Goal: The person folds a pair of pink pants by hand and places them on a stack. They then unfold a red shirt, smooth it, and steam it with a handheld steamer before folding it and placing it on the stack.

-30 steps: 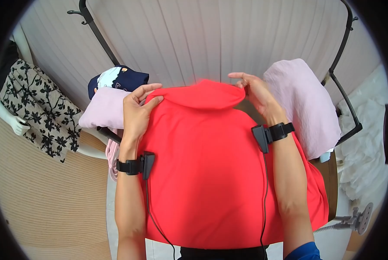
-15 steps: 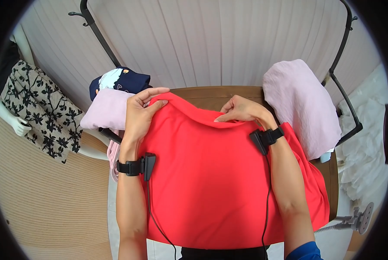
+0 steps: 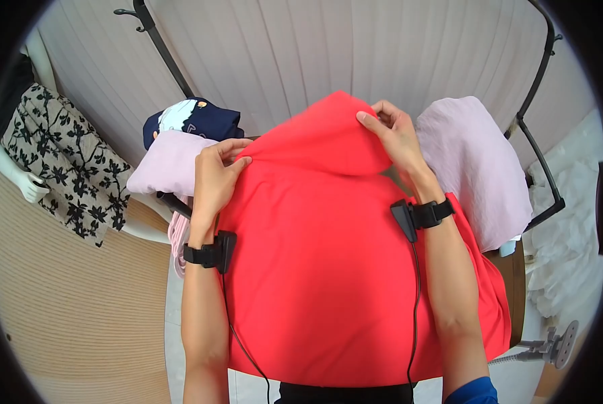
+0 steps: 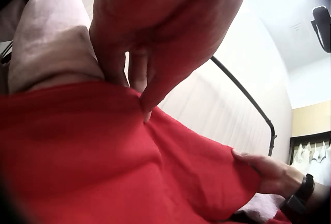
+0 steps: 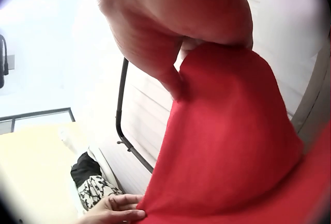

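A large piece of red fabric (image 3: 315,269) is spread across the table toward the person's body. My left hand (image 3: 217,175) pinches its far left edge between thumb and fingers. Over at the far right, my right hand (image 3: 399,138) pinches a raised flap (image 3: 321,138) of the same fabric, thumb on top. The flap stands up between the two hands, peaked near the middle. In the left wrist view the thumb presses the red edge against the fingers. The right wrist view shows the flap hanging from the right hand's grip.
A folded light-pink bundle (image 3: 170,165) and a navy printed cloth (image 3: 210,121) lie at the left. A larger pink bundle (image 3: 473,172) stands at the right on the brown table (image 3: 513,289). A black rack frame (image 3: 163,54) rises behind; a mannequin in a floral skirt (image 3: 65,161) stands left.
The right hand first reached in over the far edge, with its fingers at the fabric, then lifted the edge up and away into a raised flap. The left hand kept its pinch.
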Demonstrator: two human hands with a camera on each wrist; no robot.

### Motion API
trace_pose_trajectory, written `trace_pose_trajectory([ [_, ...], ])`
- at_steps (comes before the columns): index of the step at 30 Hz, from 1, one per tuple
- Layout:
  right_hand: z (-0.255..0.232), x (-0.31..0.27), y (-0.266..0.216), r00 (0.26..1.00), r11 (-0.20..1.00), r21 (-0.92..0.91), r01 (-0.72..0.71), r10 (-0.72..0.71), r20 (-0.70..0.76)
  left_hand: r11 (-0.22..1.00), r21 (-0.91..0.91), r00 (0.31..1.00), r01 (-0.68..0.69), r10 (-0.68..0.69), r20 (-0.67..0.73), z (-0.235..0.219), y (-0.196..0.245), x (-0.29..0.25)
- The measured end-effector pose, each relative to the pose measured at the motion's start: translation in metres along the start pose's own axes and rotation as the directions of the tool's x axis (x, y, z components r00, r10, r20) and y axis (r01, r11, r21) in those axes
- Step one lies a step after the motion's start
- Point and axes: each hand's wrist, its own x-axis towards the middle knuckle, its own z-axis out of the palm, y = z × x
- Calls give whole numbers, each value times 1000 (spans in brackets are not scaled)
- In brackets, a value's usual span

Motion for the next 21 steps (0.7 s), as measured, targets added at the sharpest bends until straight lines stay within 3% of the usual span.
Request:
trace_pose_trajectory([
  [2, 5, -3, -12, 996, 985, 145, 94, -93, -17, 999, 29, 999, 32, -31, -15, -1, -1, 0],
  [5, 8, -10, -28, 993, 967, 224, 117, -119, -5, 997, 23, 996, 79, -79, -32, -3, -4, 0],
  [9, 2, -14, -39, 997, 996, 64, 68, -71, 43, 995, 76, 996, 61, -55, -70, -3, -6, 0],
  [11, 2, -10, -34, 984, 987, 131, 92, -110, 140, 997, 58, 996, 51, -46, -71, -3, -7, 1],
  [15, 4, -14, -37, 976, 976, 203, 73, -112, 186, 995, 68, 995, 71, -66, -70, -4, -5, -1],
  [18, 4, -14, -32, 937, 955, 242, 172, -234, 259, 994, 73, 994, 77, -72, -77, -5, -8, 0],
  [19, 2, -14, -30, 877, 961, 252, 114, -217, 428, 995, 79, 995, 61, -55, -78, -5, -10, 0],
  [21, -2, -19, -36, 689, 981, 187, 59, -176, 703, 995, 71, 995, 74, -69, -70, -5, -9, 0],
])
